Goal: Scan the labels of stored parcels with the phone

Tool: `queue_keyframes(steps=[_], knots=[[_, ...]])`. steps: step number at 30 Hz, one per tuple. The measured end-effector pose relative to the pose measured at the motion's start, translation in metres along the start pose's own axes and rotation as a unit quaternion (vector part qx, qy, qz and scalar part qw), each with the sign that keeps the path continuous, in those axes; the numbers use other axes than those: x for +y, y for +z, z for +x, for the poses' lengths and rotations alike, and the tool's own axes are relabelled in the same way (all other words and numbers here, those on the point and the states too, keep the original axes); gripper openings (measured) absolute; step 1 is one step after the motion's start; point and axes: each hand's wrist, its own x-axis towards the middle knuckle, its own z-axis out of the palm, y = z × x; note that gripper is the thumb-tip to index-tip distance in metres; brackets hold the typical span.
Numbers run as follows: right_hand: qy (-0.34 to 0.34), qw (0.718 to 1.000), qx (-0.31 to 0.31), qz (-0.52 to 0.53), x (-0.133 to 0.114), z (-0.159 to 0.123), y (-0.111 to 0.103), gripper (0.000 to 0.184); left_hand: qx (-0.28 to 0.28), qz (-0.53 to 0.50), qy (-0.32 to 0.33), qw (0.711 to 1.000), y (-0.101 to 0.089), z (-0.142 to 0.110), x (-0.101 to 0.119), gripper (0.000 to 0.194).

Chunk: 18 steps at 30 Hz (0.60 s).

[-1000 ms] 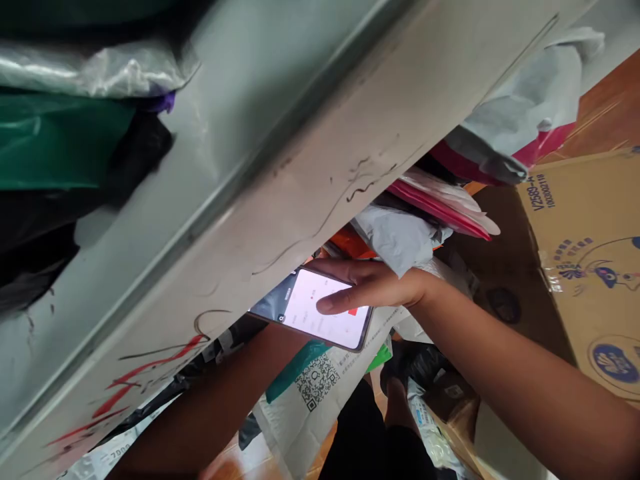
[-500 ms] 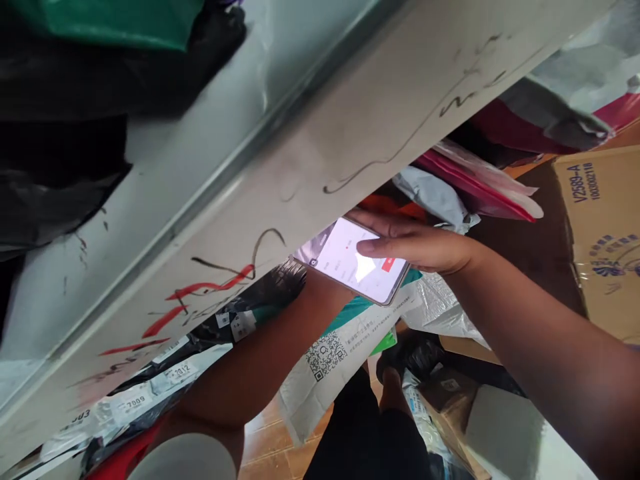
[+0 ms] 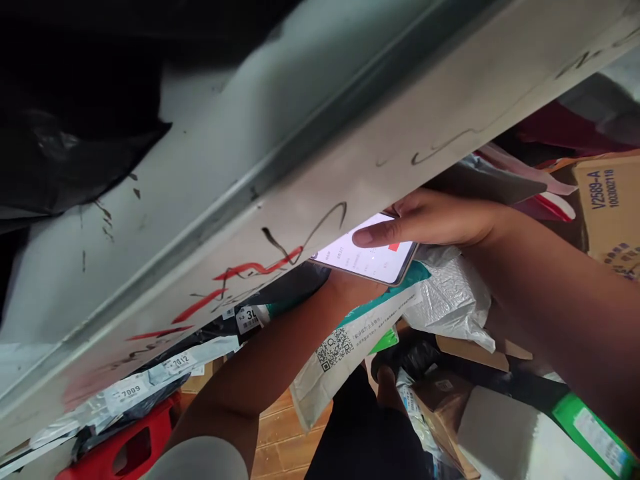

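Note:
A smartphone with a lit, mostly white screen sits just under the edge of a white shelf, which covers part of it. My right hand is closed on the phone from the right, its thumb lying over the screen. Beneath the phone is my left hand, coming from the lower left; its fingers are hidden, so I cannot tell what it holds. Close below that hand hangs a white and teal mailing bag printed with a QR code. A silvery plastic parcel lies to its right.
The white shelf edge, marked in black and red, slants across the view. Black parcels lie on it. Labelled bags and a red plastic item are lower left. Cardboard and a green box stand right.
The view has shifted, and the shelf edge now covers more of the phone. My right thumb still lies over the screen. The red item and the green box show more now.

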Motion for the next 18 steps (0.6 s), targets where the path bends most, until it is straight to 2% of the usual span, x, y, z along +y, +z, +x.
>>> queue_keyframes(steps=[3,5,10,18], knots=[[-0.003,1.000,0.007,-0.007,0.000,-0.002,0.000,0.037,-0.006,0.116,0.091,0.989,0.007,-0.004,-0.011,0.045],[-0.002,1.000,0.015,-0.009,-0.001,-0.003,-0.002,0.038,0.002,0.149,0.115,0.982,0.009,-0.003,-0.018,0.047],[0.010,1.000,0.008,-0.005,-0.001,-0.005,-0.006,0.040,0.045,0.113,0.106,0.987,0.006,0.000,-0.019,0.047],[0.021,1.000,0.000,0.013,-0.003,-0.005,-0.006,0.042,0.012,0.189,0.092,0.978,0.008,-0.002,-0.023,0.060]])
